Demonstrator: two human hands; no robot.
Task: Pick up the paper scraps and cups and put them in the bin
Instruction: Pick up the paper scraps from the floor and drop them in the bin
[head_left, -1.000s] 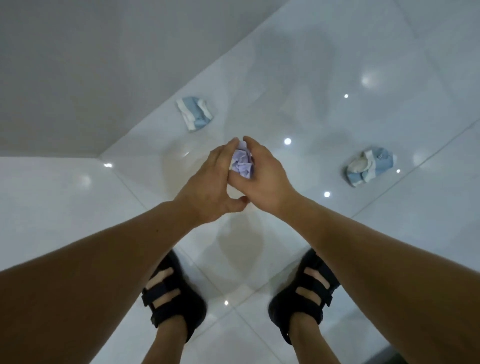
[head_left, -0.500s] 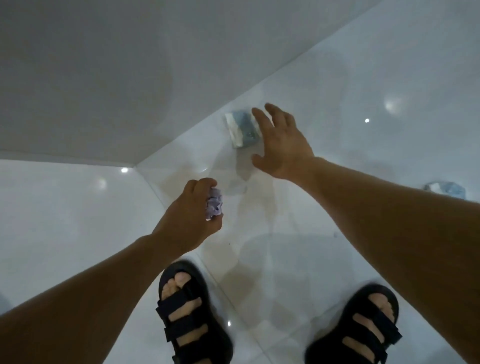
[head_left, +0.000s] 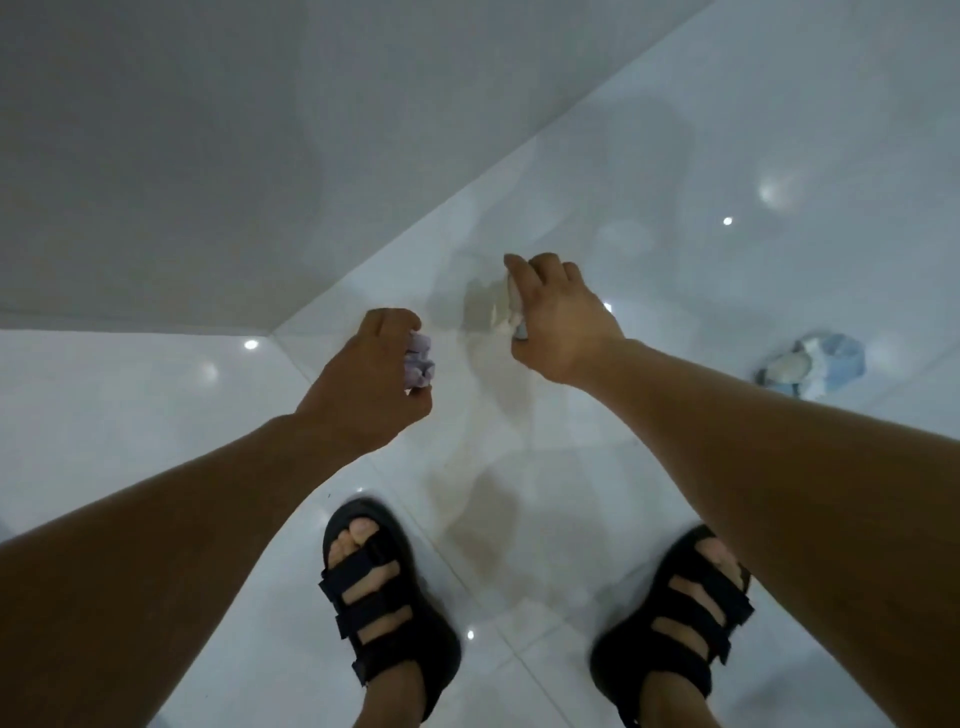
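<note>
- The left hand (head_left: 363, 384) is clenched round a crumpled lilac paper scrap (head_left: 420, 361), held above the floor (head_left: 779, 130) close to the grey wall (head_left: 208, 156).
- The right hand (head_left: 563, 317), farther out, curls its fingers over a pale crushed cup (head_left: 501, 312); blur hides any print on it.
- A blue-and-white cup (head_left: 813, 366), also crushed, lies on the glossy floor well to the right.
- Black strapped sandals (head_left: 387, 597) stand nearest.
</note>
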